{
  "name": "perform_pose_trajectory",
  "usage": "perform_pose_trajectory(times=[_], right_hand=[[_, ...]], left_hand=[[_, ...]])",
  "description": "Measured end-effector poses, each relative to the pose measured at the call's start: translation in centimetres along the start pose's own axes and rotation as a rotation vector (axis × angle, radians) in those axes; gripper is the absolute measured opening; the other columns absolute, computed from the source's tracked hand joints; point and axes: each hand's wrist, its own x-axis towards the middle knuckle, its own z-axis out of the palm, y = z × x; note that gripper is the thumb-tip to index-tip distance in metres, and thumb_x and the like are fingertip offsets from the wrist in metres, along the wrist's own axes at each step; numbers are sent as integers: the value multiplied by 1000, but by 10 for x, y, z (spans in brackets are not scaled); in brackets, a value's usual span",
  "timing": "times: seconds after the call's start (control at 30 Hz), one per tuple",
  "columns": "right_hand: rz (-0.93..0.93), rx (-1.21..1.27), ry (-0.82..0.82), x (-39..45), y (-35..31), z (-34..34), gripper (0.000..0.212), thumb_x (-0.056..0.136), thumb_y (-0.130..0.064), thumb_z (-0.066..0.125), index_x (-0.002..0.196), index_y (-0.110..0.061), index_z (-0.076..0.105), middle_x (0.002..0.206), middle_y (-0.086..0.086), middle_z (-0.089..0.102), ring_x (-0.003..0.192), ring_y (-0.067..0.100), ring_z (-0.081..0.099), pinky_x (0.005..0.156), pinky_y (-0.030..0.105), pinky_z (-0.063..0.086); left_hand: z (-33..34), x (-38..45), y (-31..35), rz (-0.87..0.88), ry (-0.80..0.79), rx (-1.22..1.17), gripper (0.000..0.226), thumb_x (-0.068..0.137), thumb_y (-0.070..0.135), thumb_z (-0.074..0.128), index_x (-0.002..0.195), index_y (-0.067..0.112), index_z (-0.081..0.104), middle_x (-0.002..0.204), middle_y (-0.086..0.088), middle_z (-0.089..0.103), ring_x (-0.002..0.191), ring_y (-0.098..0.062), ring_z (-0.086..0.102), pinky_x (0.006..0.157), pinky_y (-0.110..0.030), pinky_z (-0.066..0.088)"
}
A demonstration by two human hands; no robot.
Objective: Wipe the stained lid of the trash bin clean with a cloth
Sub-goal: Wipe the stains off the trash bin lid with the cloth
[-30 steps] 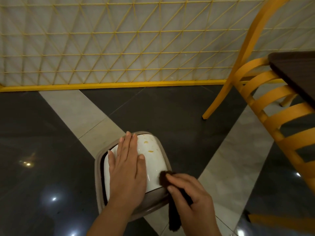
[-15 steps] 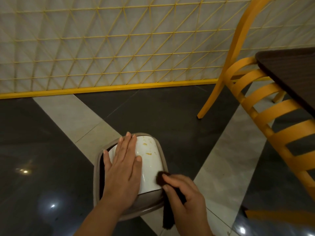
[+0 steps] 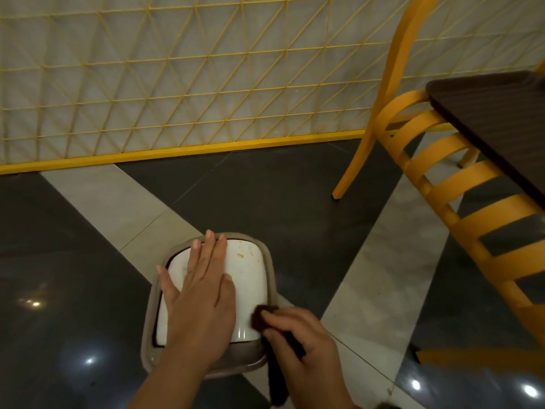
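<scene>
Left hand [image 3: 197, 293] lies flat, fingers [image 3: 206, 249] extended; right hand [image 3: 298, 340] is curled closed.

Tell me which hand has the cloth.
The right hand pinches the dark cloth at the lid's near right edge; the left hand lies flat and empty on the lid.

glossy dark floor [image 3: 280, 196] crossed by pale diagonal bands, dotted with light glints. behind it, a pale wall [image 3: 177, 69] under yellow triangular lattice with a yellow base rail. right: yellow slatted chair [image 3: 460, 199] beside a dark desk [image 3: 498, 113].
</scene>
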Motion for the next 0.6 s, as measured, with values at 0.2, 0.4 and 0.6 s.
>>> perform_pose_trajectory(times=[0.2,0.4,0.6], right_hand=[[175,168,50,55,-12,17,25,89,-17,64,100,-38,70,102,-20,64,101,-1,60,91,19,47],[267,32,9,-2,6,9,27,87,-23,65,99,-47,67,101,-25,63,102,-2,59,91,22,50],[-61,-11,-57,59,-19,17,21,90,-24,59,107,-30,70,106,-19,62,103,-1,56,93,17,43]], left_hand=[[6,-4,1,40,58,-38,58,90,34,12,149,33,12,156,17,4,142,2,-4,115,-43,-15],[7,-4,3,17,98,-111,57,91,34,15,148,31,20,156,16,12,142,1,2,117,-41,-11],[9,-4,2,40,93,-95,58,91,30,17,148,30,20,155,17,11,142,3,0,116,-40,-11]])
